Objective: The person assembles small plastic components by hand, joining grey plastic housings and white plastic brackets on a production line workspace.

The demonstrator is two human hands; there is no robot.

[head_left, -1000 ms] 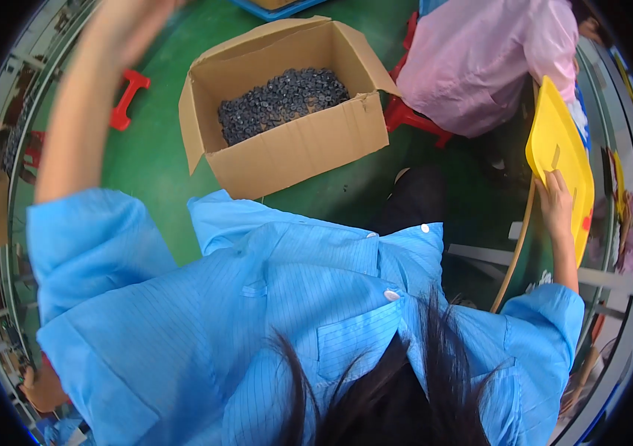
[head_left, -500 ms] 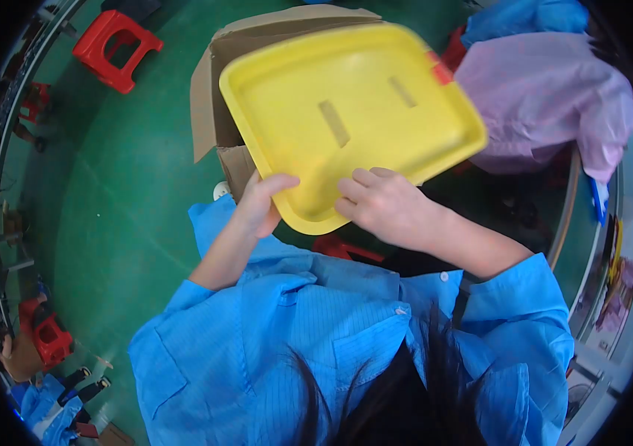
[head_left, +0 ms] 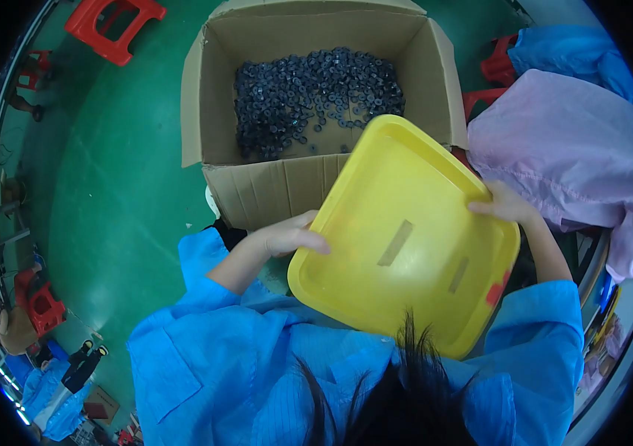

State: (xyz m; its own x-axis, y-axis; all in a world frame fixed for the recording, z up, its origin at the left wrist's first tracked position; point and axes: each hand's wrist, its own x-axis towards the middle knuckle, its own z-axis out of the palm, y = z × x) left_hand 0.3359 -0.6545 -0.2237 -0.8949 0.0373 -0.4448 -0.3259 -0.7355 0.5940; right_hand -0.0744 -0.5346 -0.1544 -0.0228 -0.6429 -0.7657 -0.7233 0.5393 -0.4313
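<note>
Between my two hands is a shallow yellow tray (head_left: 435,201), tilted and held close to my body. Nothing lies in it apart from two strips of tape on its bottom and a red mark near one corner. My left hand (head_left: 292,236) grips the left rim, thumb over the inside. On the opposite rim, my right hand (head_left: 504,204) has its fingers over the edge. Just beyond the tray stands an open cardboard box (head_left: 257,189). Many small dark ring-shaped parts (head_left: 316,85) are heaped inside it, with some of its bottom showing near the front.
At the right sits a person in a pink garment (head_left: 562,141), a blue sleeve (head_left: 569,56) beyond. A red stool (head_left: 115,30) stands at the far left on the green floor (head_left: 108,178). Another red stool (head_left: 46,307) and a person in blue (head_left: 52,398) are at the lower left.
The tray has come back toward me and turned, uncovering the box and its dark parts. My right hand has shifted from the tray's near side to its right rim.
</note>
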